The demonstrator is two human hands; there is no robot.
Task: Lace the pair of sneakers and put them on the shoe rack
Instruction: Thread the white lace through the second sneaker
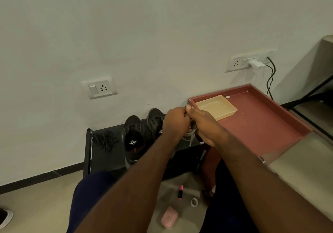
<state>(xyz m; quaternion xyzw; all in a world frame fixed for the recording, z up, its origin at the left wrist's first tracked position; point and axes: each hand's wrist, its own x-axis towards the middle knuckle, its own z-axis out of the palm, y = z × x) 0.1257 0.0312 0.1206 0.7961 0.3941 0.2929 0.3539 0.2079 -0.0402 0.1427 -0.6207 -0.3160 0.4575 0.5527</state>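
Two dark grey sneakers stand on the black shoe rack (104, 159) against the wall: the left sneaker (133, 137) fully in view, the right sneaker (155, 121) partly hidden behind my hands. A loose black lace (105, 140) lies in a heap on the rack's left part. My left hand (175, 123) and my right hand (203, 126) are held together above the rack's right end. Both pinch a white lace (191, 136), whose loop and end hang down between them.
A red-brown tray table (266, 123) with a beige tray (217, 107) stands right of the rack. On the floor lie a pink tube (180, 192), a white ring (194, 202) and a pink case (169, 217). Wall sockets and black cables are behind.
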